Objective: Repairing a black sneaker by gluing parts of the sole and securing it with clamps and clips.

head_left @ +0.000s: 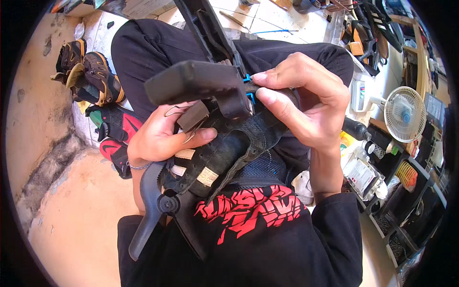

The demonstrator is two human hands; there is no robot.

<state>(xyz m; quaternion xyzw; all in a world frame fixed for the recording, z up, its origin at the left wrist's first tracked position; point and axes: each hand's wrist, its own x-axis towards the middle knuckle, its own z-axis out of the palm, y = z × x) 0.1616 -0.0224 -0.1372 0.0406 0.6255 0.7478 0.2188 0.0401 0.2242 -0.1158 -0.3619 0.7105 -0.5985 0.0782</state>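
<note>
A black shoe point(229, 143) with cream patches lies across my lap, its lacing side toward me. My left hand point(165, 136) is closed round its left part, thumb pressed on the upper, beside a dark brown block point(193, 116) and a thin loop of cord or band. A large black clamp point(203, 86) with small blue pieces at its jaw reaches over the shoe. Against those blue pieces, my right hand point(306, 98) pinches the shoe's edge between thumb and forefinger. A black spring clamp point(167, 204) with two spread handles sits at the shoe's lower left; what its jaws grip is hidden.
Brown hiking shoes point(98, 79) and red-black shoes point(125, 126) stand by the wall on my left. On my right are a small white fan point(405, 115), a dark bottle point(356, 129) and a black rack point(399, 205). A blue-handled thin tool point(275, 31) lies ahead on the tiles.
</note>
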